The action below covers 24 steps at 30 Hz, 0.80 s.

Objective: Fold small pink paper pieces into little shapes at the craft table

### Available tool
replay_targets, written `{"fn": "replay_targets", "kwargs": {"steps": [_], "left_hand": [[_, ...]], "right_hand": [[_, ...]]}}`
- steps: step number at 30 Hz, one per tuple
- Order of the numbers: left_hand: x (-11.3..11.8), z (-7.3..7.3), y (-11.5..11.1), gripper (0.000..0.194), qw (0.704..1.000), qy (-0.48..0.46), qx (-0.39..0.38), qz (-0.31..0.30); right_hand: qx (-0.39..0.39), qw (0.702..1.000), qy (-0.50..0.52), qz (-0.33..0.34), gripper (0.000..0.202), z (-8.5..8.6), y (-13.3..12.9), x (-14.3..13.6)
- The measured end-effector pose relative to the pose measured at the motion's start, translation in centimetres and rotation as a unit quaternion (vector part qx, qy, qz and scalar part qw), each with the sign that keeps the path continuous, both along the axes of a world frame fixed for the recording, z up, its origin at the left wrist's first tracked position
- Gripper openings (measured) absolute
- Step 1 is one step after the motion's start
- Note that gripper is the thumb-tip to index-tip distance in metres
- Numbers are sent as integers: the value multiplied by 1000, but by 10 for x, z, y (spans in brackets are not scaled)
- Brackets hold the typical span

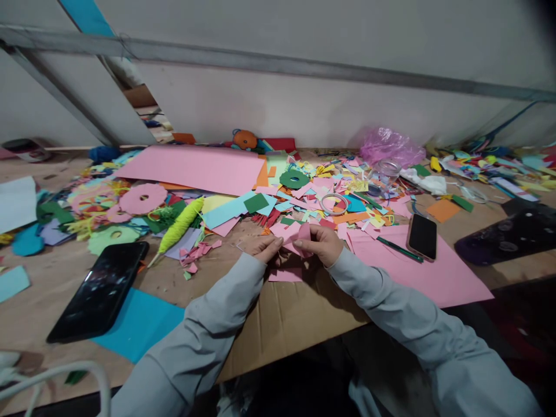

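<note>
A small folded piece of pink paper (292, 236) is held up between my two hands over a sheet of brown cardboard (295, 318). My left hand (266, 250) is closed, pinching the paper's left edge. On the other side my right hand (324, 244) grips it between thumb and fingers, and one end curls upward there. Part of the paper is hidden behind the fingers. Just below it, another pink piece (285, 274) lies on the cardboard. Paper scraps in many colours spread right behind my hands.
A black phone (99, 289) lies on blue paper (143, 324) at left, near a yellow-green yarn spindle (180, 226). To the right, a smaller phone (421, 236) and a green pen (399, 249) rest on a pink sheet (456, 278). A tape roll (333, 204) sits among scraps.
</note>
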<state>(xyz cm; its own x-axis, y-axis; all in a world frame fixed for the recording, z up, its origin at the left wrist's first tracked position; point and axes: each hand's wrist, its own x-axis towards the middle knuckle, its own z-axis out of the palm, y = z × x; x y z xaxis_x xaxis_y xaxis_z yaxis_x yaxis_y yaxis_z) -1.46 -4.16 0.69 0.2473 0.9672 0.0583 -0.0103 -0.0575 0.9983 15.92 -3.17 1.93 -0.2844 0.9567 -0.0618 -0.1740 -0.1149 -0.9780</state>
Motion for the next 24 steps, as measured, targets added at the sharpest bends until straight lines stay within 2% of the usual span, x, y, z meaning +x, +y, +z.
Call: {"fn": "replay_targets", "kwargs": {"steps": [6, 11, 18, 24], "left_hand": [[0, 0, 1, 36, 997, -24, -74, -14], [2, 0, 0, 42, 997, -18, -78, -8], [3, 0, -2, 34, 999, 30, -25, -7], [1, -1, 2, 31, 995, 85, 57, -19]], "right_hand": [[-15, 1000, 3, 2, 37, -1, 0, 1], [-26, 1000, 8, -2, 37, 1, -1, -1], [-23, 1000, -2, -16, 36, 1, -2, -2], [37, 996, -75, -25, 33, -1, -2, -1]]}}
